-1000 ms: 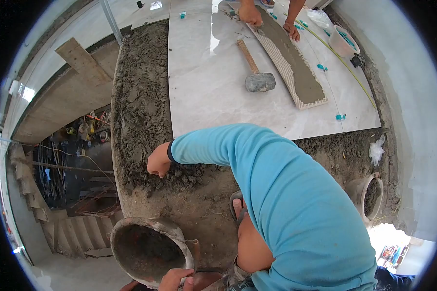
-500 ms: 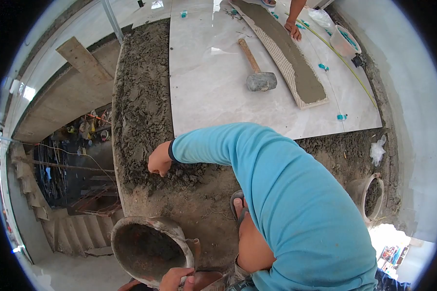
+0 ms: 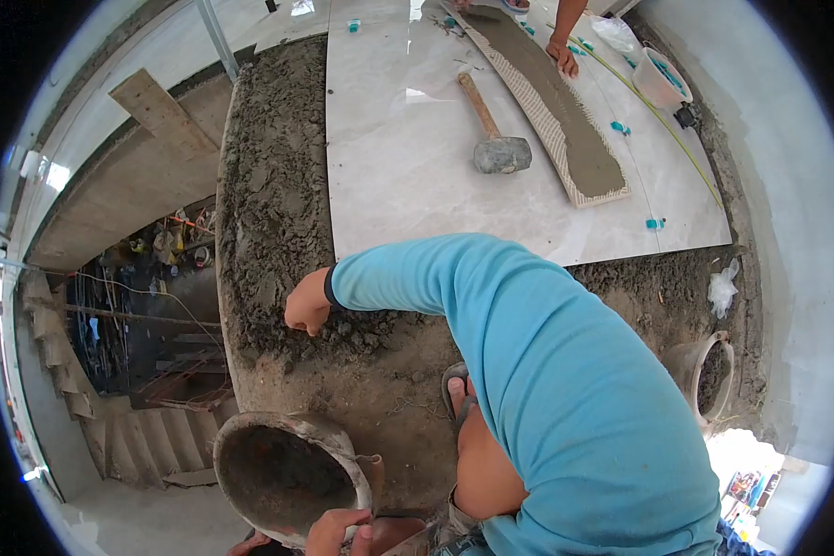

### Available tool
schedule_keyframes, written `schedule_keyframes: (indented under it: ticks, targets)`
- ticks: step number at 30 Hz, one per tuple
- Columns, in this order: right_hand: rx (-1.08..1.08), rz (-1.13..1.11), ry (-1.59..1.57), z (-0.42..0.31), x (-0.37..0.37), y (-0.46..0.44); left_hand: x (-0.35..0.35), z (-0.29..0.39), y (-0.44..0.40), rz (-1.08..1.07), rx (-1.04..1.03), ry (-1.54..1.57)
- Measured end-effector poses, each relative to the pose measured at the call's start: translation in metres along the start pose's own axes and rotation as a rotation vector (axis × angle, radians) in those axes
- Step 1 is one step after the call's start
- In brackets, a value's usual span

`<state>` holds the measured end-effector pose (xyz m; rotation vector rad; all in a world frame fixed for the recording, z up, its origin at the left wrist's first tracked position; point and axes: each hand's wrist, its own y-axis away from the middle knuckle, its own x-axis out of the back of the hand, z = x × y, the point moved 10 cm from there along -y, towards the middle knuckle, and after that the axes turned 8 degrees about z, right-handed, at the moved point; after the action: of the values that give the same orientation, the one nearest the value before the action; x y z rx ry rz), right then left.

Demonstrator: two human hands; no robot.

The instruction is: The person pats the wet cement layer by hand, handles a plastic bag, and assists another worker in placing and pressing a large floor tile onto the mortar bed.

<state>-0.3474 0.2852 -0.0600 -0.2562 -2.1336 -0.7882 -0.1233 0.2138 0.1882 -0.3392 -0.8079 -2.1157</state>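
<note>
My right hand (image 3: 308, 304), at the end of a light blue sleeve (image 3: 528, 334), is closed in a fist low over the wet grey mortar bed (image 3: 273, 176). Whatever its fingers may hold is hidden. Crumbly lumps of mortar lie just beside it. At the bottom, my left hand (image 3: 338, 533) grips the rim of a mortar-stained bucket (image 3: 236, 431). The bucket leans over, its mouth facing me, with grey residue inside.
Large pale tiles (image 3: 398, 195) carry a rubber mallet (image 3: 502, 155) and a mortar-coated tile strip (image 3: 588, 162). Another person's hand (image 3: 562, 57) rests beside the strip. A second bucket (image 3: 716, 380) lies at right. Left, the floor edge drops to a stairwell (image 3: 148, 445).
</note>
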Motion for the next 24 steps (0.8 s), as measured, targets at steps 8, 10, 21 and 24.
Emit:
schedule_keyframes:
  ticks: [8, 10, 21, 24]
  targets:
    - [0.0, 0.033, -0.008, 0.0012, 0.0003, -0.002, 0.0, -0.0009, 0.0, -0.009, -0.023, -0.044]
    - [-0.001, 0.037, -0.009, 0.0026, -0.0008, -0.0039, -0.0004, -0.001, 0.0004, -0.008, -0.031, -0.053]
    - [0.006, 0.026, -0.023, -0.0002, 0.0012, 0.0007, -0.0013, -0.0026, 0.0011, -0.007, -0.033, -0.065]
    - [0.013, 0.041, -0.022, -0.0007, 0.0021, 0.0005, -0.0015, -0.0025, 0.0009, -0.012, 0.0, -0.049]
